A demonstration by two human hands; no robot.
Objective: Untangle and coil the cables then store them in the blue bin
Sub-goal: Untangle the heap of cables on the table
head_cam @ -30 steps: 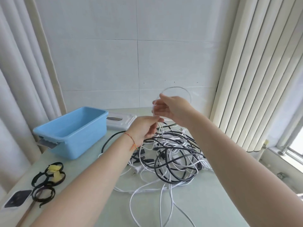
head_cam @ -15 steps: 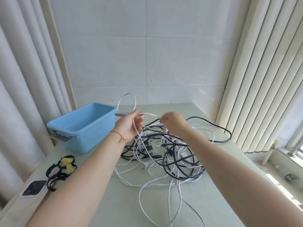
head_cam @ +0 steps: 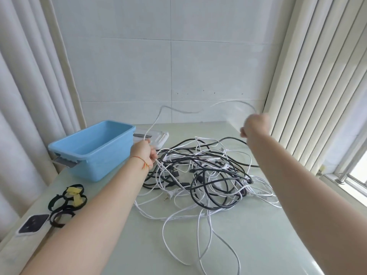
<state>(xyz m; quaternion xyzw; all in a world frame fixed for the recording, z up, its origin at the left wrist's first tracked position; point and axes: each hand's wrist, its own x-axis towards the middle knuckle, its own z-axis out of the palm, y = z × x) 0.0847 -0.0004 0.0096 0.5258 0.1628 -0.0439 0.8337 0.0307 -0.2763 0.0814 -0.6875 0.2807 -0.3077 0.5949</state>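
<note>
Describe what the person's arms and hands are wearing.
Both forearms are bare, with no sleeves in view. The left hand has a thin red-orange string bracelet tied at the wrist, its knotted loose ends hanging down. The right hand is blurred; no glove, watch or band shows on it.

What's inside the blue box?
The blue bin looks empty: only its bare blue floor shows. Its near wall hides the closest bottom corner, so something small there couldn't be seen.

A pale green table (head_cam: 248, 245) is seen, on which a blue bin (head_cam: 93, 149), its lid (head_cam: 156, 137), tangled cables (head_cam: 206, 175), black straps (head_cam: 65, 203) and a phone (head_cam: 33, 226) are laid.
</note>
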